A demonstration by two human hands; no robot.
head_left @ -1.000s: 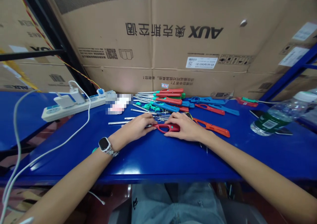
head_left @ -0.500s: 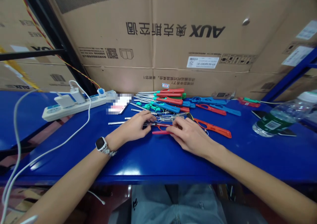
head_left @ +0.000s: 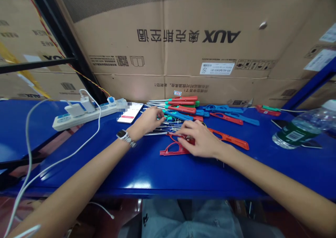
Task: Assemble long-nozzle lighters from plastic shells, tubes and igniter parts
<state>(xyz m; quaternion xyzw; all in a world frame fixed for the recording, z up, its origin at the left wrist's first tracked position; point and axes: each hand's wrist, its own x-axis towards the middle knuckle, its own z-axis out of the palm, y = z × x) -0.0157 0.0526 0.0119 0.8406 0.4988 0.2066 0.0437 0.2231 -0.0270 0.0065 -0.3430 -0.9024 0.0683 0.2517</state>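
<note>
right hand (head_left: 201,138) lies over red handle piece's (head_left: 173,149) end.

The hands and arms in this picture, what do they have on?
The left hand has a smartwatch with a dark, rounded-square screen and a silver metal link band at its wrist. The right hand shows none. No gloves or sleeves show.

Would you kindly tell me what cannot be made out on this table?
All in the head view:
Right hand: contact with the red piece, hidden by its own fingers.
Left hand: fingertip contact, too small.
Phone: text, too small.
Dark flat object: part behind the bottle.
</note>
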